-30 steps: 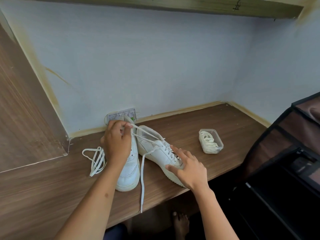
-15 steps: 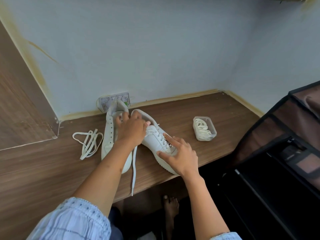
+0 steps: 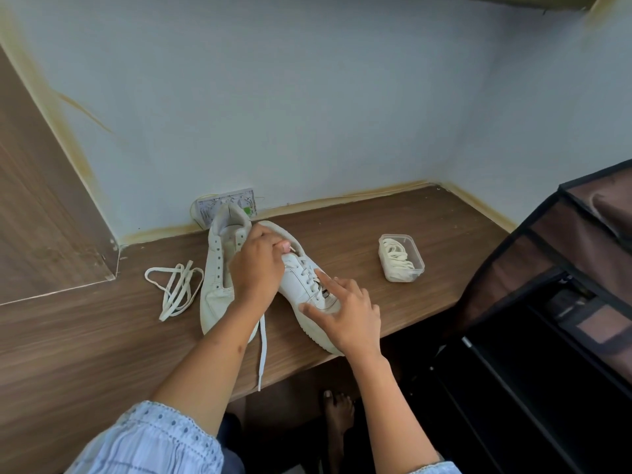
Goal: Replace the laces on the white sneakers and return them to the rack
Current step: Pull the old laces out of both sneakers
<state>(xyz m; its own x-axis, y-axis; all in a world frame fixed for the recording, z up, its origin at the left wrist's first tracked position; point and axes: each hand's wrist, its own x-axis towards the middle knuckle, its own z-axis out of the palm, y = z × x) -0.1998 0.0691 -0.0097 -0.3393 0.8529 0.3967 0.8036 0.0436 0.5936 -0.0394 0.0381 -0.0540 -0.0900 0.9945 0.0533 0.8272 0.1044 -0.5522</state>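
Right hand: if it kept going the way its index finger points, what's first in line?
The right hand points up-left along the laced sneaker; it would probably meet the left hand first, though depth is unclear.

A corner of a home, set up with a built-in desk.

A wood-grain desk (image 3: 393, 234) is fitted between painted walls, a fabric shoe rack (image 3: 561, 302) is placed beside it, and a bare foot (image 3: 337, 410) is seen below.

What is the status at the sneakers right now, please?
Left hand pinching lace end at right sneaker; right hand flat, steadying it. Left sneaker unlaced. Nothing in the way.
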